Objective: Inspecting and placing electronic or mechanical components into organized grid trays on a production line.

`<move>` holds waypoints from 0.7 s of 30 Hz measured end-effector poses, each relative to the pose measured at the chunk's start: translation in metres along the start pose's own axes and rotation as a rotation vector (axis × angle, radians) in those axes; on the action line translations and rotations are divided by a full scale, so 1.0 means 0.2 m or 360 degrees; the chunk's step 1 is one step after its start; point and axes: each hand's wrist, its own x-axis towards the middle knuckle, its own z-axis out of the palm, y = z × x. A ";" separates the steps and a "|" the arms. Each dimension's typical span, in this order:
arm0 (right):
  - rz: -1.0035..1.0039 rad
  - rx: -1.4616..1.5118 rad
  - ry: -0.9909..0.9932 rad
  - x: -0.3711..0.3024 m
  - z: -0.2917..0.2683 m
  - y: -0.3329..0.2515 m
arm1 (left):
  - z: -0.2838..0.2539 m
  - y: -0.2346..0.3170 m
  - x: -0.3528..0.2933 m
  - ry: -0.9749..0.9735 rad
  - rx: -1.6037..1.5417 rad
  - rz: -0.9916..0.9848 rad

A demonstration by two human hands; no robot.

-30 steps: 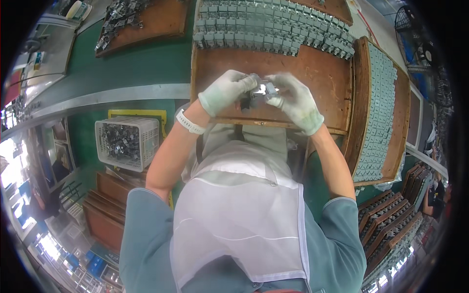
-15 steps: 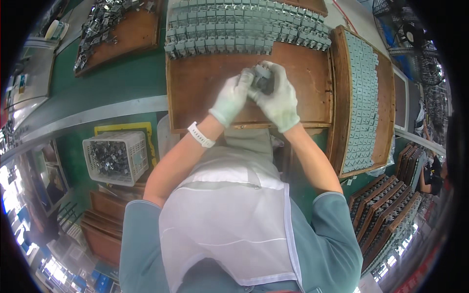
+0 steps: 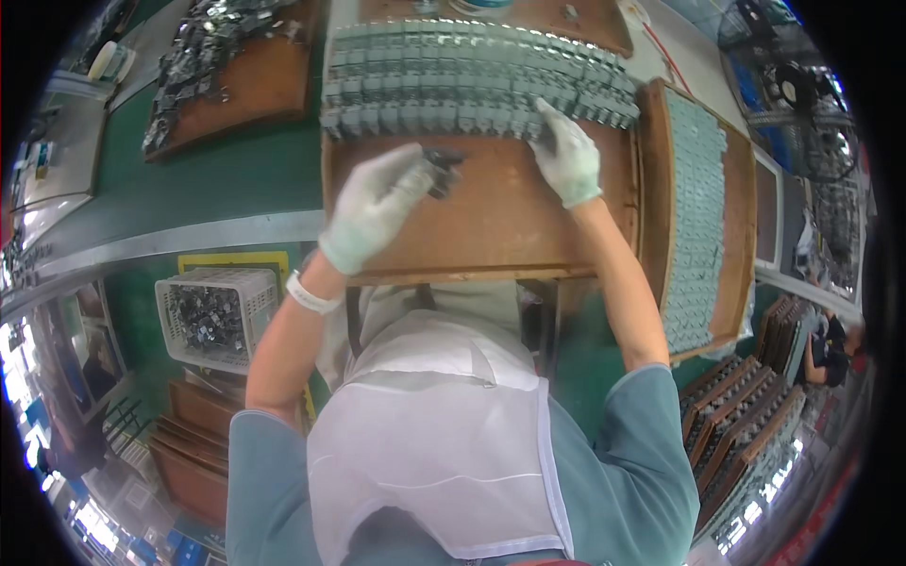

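Both of my hands wear whitish gloves. My left hand (image 3: 377,203), over the left part of a wooden tray (image 3: 472,250), is closed on several small dark metal pieces (image 3: 441,173), blurred and sticking out past the fingertips. Farther right, my right hand (image 3: 568,160) reaches to the end of the nearest row of grey metal parts (image 3: 415,118). Its thumb and fingers close around a grey part at that end, mostly hidden by the glove. The rows stand packed side by side across the tray's far half.
At the far left, a wooden board (image 3: 255,94) bears a heap of loose metal pieces. A second tray of grey parts (image 3: 694,217) stands on the right. A white plastic basket (image 3: 217,316) of metal pieces sits low on the left; stacked trays (image 3: 746,406) stand lower right.
My hands were together over the tray around a grey part. They have parted: the left moved left with dark pieces, the right moved to the end of the near row. The view has shifted slightly.
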 end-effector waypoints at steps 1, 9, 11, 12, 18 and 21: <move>0.0078 0.0036 -0.0076 0.00 -0.02 0.01 | -0.10 0.02 0.04 0.0108 0.0149 0.0048; 0.0410 0.0065 -0.0204 0.02 -0.24 -0.06 | -1.24 -0.17 0.85 0.0972 0.2099 0.0688; 0.0266 0.0101 -0.0084 -0.05 -0.34 -0.03 | -1.26 -0.23 1.07 0.0565 0.2474 0.0580; 0.0215 0.0075 -0.0122 -0.05 -0.38 -0.02 | -1.29 -0.26 1.15 0.0183 0.2668 0.0235; 0.0395 -0.0178 0.0138 -0.20 -0.84 0.25 | -1.49 -0.37 0.96 0.0106 0.2134 0.0333; 0.0815 -0.0184 0.0389 -0.31 -1.09 0.78 | -1.47 -0.36 0.85 0.0286 0.2125 0.0258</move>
